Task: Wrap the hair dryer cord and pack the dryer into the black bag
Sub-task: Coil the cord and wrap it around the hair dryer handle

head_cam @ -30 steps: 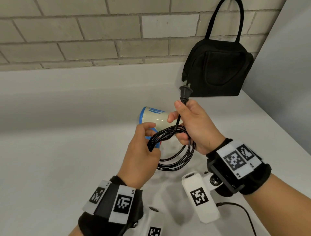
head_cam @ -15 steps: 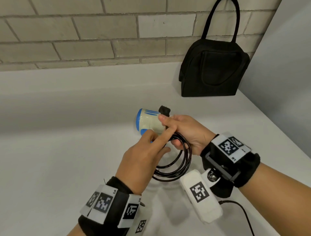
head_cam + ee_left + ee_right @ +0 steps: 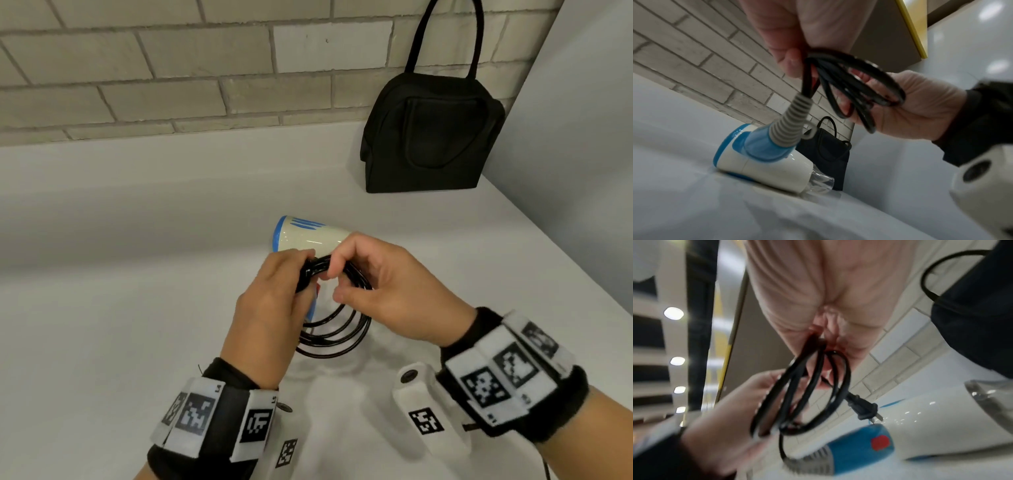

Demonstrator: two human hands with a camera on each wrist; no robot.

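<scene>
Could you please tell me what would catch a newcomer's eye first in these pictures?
Most striking is the bundle of black cord coiled in loops and held up between the left hand and the right hand, in the middle over the white table. Just beyond the hands lies the blue and white hair dryer, and the black bag stands upright at the back right against the brick wall.

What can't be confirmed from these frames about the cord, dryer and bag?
- Plug: hidden behind the hands in the head view; shows only in the blurred right wrist view.
- Hair dryer nozzle: covered by the right hand in the head view.
- Black bag: its opening can't be made out in any view.
- Cord: loop count blurred.
- Left hand: fingertips hidden.
</scene>
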